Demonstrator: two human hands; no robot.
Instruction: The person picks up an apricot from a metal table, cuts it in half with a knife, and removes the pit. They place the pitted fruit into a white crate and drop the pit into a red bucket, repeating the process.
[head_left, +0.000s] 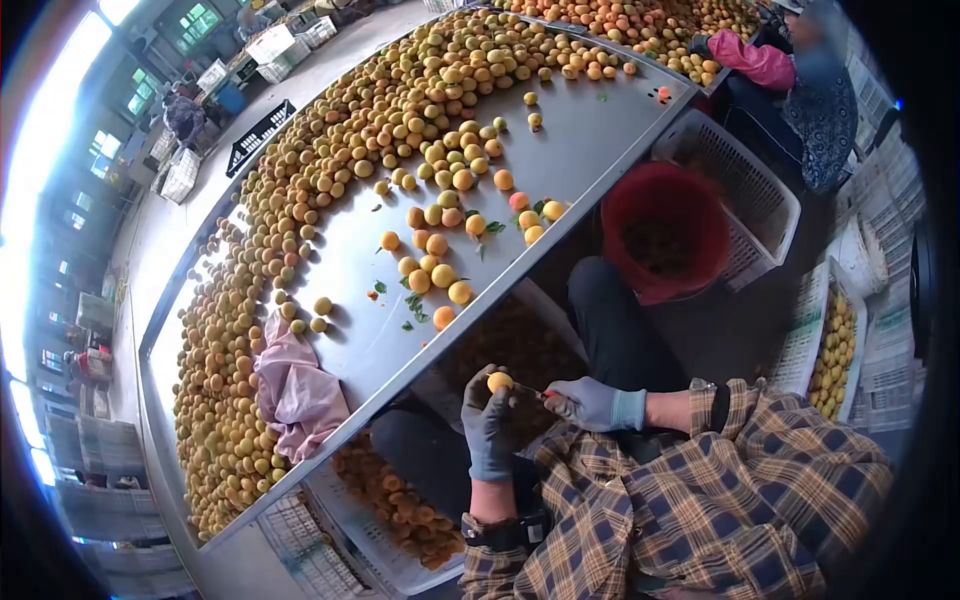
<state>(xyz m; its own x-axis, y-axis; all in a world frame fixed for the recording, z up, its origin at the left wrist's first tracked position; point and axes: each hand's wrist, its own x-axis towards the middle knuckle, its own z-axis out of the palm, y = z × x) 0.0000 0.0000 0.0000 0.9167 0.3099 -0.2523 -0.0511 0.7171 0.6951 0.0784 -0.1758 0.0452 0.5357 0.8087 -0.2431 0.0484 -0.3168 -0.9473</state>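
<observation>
My left hand (488,425), in a grey work glove, is closed around a yellow-orange apricot (499,381) held up between thumb and fingers. My gloved right hand (592,404) grips a small knife (538,392); a bit of red shows at its handle, and its thin blade points at the apricot. Both hands are above my lap, just off the near edge of a metal sorting table (375,325). Below them sits a crate of fruit (510,345) in shadow, partly hidden by my hands and legs.
A long heap of apricots (330,150) lines the table's far side, and a pink cloth (295,390) lies at left. A crate of cut apricots (395,505) stands below the edge. Right of my knee are a red bucket (665,230) and white crates (775,220); a person (800,110) sits beyond.
</observation>
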